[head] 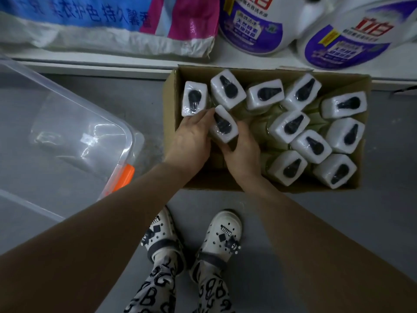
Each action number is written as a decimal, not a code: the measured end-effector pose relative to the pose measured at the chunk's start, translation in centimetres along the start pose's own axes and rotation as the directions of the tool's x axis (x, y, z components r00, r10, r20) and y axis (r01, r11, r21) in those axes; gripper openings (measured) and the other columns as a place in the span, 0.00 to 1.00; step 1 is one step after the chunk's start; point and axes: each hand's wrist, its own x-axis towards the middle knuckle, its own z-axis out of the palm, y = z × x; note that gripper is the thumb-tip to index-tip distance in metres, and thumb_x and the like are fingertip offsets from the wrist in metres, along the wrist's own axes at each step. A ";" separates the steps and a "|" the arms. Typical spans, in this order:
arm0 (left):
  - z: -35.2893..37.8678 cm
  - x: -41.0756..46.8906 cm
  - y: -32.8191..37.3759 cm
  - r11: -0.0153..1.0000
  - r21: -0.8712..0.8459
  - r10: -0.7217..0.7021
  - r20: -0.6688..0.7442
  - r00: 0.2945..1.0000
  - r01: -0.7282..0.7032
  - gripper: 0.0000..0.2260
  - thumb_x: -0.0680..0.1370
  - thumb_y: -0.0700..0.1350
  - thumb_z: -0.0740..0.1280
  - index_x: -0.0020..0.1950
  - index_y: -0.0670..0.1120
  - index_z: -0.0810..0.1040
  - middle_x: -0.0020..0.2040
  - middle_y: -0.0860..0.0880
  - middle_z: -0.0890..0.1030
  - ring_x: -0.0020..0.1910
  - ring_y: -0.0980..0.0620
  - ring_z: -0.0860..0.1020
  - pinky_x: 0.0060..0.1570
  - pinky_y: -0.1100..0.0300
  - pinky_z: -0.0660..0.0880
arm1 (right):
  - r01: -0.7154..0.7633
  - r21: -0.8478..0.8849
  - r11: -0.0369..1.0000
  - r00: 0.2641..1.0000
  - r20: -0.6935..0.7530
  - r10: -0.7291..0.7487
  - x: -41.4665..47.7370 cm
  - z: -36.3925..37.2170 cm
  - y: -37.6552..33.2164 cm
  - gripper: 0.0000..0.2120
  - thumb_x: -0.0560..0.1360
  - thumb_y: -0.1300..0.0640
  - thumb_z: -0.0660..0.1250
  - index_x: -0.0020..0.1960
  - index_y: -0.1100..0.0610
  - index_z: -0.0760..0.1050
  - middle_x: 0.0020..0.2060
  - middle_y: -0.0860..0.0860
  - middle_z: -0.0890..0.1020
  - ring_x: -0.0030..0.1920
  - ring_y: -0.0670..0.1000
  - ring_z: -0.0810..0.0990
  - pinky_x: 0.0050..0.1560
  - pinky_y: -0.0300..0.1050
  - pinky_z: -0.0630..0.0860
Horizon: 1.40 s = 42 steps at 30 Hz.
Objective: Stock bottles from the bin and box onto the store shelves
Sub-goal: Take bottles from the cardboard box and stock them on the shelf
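Box (170, 105) on the floor held our bottle (224, 126) toward its left end, cap up and leaning, between our hands and equally near both. Our left hand (191, 137) pressed nearly straight fingers against its left side; our right hand (242, 151) curled round its right side, gripping.

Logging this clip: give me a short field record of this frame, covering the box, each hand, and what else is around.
setting: grey floor before a low white shelf
box: open brown cardboard box of plastic-wrapped pump bottles with white-and-black tops
left hand: fingers lie along the left side of one bottle at the box's left end
right hand: grips that bottle from the right
bin: clear plastic bin with orange latch, left of box
on shelf: white-and-purple detergent jugs; blue-and-pink bag
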 end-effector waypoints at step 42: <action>-41.5 -14.5 30.5 0.838 -0.541 0.110 0.040 0.993 -0.072 0.21 0.72 0.43 0.76 0.63 0.52 0.76 0.53 0.55 0.83 0.52 0.60 0.81 0.56 0.61 0.77 | 0.116 0.467 0.876 0.978 0.100 -0.183 -22.1 -39.8 -34.6 0.22 0.77 0.61 0.70 0.62 0.37 0.75 0.59 0.44 0.82 0.61 0.46 0.80 0.61 0.50 0.78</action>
